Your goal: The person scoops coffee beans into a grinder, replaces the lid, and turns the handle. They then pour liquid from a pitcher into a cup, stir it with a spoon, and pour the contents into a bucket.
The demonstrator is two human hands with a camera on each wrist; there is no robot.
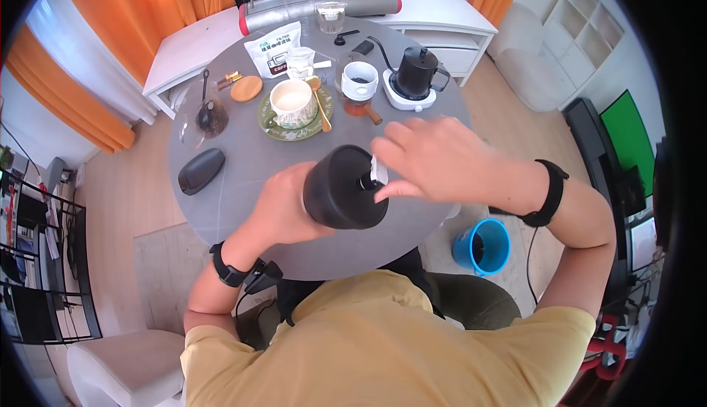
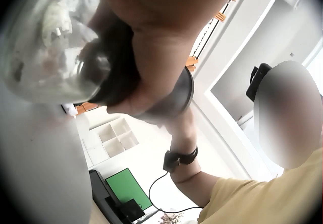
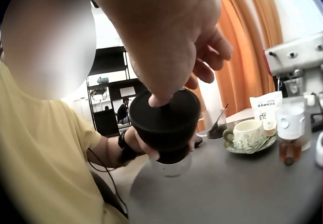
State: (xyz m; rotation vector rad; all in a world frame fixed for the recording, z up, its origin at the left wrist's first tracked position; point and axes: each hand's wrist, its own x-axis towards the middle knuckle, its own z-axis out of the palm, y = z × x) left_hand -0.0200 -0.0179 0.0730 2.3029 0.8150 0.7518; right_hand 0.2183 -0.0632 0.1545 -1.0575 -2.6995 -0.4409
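My left hand grips a black manual coffee grinder round its side, above the table's near part. Below the black body is a clear glass jar, its base over the grey table in the right wrist view. Over the grinder's top, my right hand pinches a small white-and-black piece at the middle of the lid. In the right wrist view the right thumb touches the lid, its other fingers loosely bent; the pinched piece is hidden there.
Beyond the grinder stand a cup on a green saucer, a white dripper and a black kettle on a white base. Left are a glass vessel with dark contents and a black case. A blue bucket stands right, below.
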